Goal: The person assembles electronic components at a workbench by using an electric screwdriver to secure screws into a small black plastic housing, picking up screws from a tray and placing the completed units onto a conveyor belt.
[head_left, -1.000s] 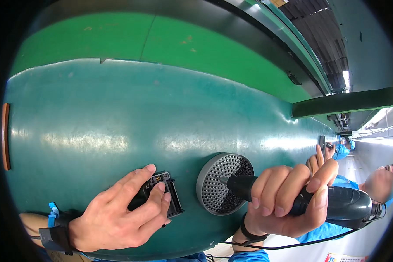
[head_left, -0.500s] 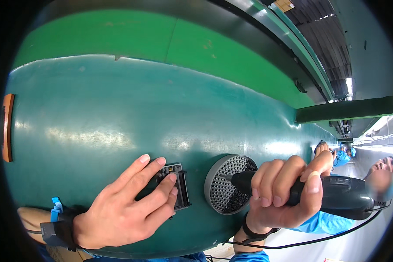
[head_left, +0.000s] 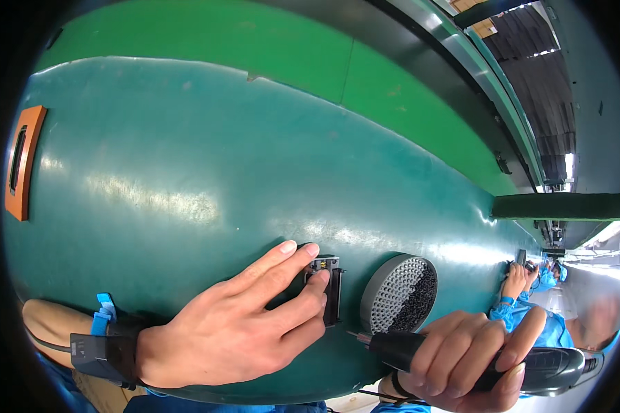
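My left hand (head_left: 248,327) lies palm down at the near side of the bench, its fingertips pressing a small black plastic housing (head_left: 333,297) with a metal-edged end against the surface. The fingers cover part of that housing. In my right hand (head_left: 465,358) is a black electric screwdriver (head_left: 394,348), gripped round its body and pointing left. Its thin bit is just right of and nearer than the housing, apart from it. Whether a screw sits on the tip is too small to tell. Beyond the screwdriver is a round grey dish (head_left: 373,297) with a holed plate and many tiny black screws (head_left: 420,303).
An orange frame (head_left: 26,168) with a dark slot lies at the far left of the green bench (head_left: 186,144). A green post (head_left: 558,206) crosses at the right. Further right, a co-worker's hands (head_left: 515,279) and blue sleeves are at the same bench.
My right hand has drawn the screwdriver's tip out of the screw dish and toward the near side, beside the housing. My left hand stays on the housing. The whole view has shifted.
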Tool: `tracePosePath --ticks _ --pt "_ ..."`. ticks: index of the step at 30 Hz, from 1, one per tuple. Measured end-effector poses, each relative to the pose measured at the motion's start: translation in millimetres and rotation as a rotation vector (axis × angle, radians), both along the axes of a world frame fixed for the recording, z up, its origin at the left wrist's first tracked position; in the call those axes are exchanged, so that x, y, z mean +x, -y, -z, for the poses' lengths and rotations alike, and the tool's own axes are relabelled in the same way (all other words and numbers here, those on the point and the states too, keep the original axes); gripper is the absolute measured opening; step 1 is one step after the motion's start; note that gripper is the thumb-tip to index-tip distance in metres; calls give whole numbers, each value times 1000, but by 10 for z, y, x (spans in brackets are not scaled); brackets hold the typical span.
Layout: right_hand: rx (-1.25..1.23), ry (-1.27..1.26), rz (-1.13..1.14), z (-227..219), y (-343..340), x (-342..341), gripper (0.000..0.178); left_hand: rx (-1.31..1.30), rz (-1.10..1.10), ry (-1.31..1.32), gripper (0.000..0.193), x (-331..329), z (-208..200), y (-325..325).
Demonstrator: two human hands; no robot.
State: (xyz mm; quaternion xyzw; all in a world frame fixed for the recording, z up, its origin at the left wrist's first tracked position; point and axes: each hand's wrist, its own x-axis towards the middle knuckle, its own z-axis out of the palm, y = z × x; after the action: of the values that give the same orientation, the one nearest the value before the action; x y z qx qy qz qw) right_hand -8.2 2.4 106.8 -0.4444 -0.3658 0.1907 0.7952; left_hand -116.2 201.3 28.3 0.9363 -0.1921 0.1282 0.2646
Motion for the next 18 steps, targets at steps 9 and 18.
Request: tracePosePath --ticks 9,18 --pt "-75 19 -29 120 -99 -39 16 -24 -44 43 15 8 56 49" --pt "-122 138 -50 162 -148 -94 20 -17 -87 104 6 -5 94 91"
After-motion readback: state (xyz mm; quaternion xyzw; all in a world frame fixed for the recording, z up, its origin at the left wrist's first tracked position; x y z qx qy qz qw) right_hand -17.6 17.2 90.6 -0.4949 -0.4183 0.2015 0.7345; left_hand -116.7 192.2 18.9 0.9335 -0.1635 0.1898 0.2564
